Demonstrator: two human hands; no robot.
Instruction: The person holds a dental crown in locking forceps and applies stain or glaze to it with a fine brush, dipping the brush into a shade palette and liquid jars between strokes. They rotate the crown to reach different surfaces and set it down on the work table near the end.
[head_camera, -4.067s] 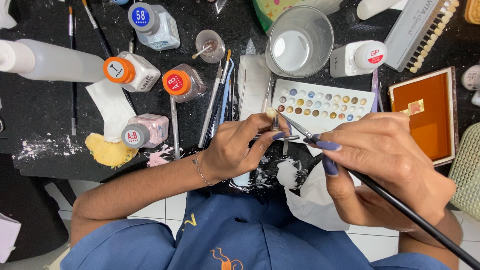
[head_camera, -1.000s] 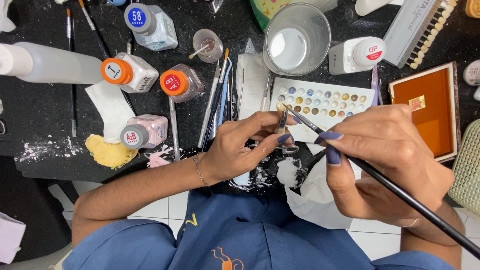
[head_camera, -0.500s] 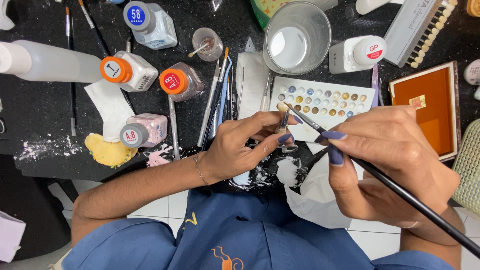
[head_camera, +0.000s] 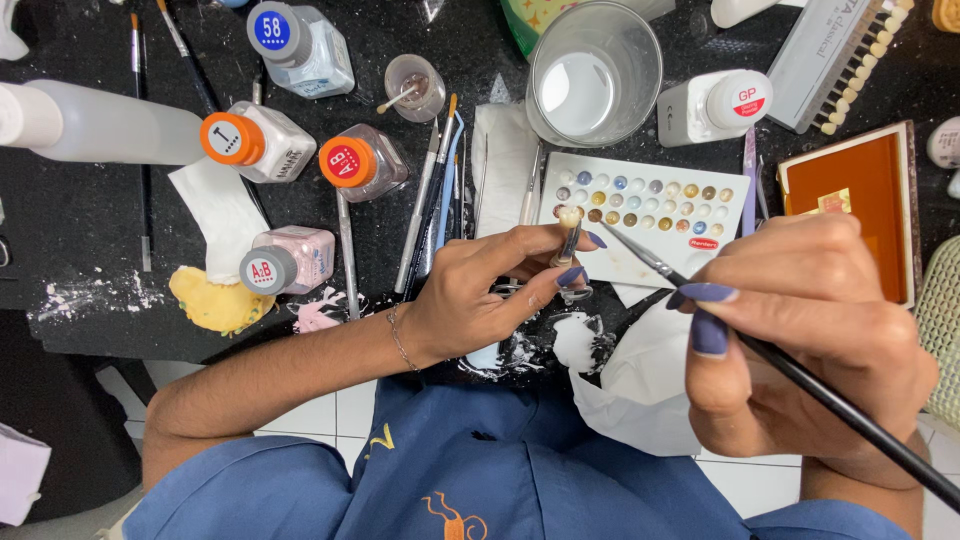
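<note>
nearest, the right hand (head_camera: 810, 340) has its grip closed around a long black brush (head_camera: 800, 375), whose fine tip reaches left and far toward the left hand (head_camera: 490, 290). the left hand's grip pinches a metal holder (head_camera: 570, 245) upright, carrying a small pale tooth crown (head_camera: 569, 215) at its top, just over the near left edge of the white shade palette (head_camera: 650, 215). farther on the dark tabletop (head_camera: 90, 210) stand orange-capped jars (head_camera: 360, 165), a blue-capped jar (head_camera: 295, 45) and a glass of water (head_camera: 593, 75).
</note>
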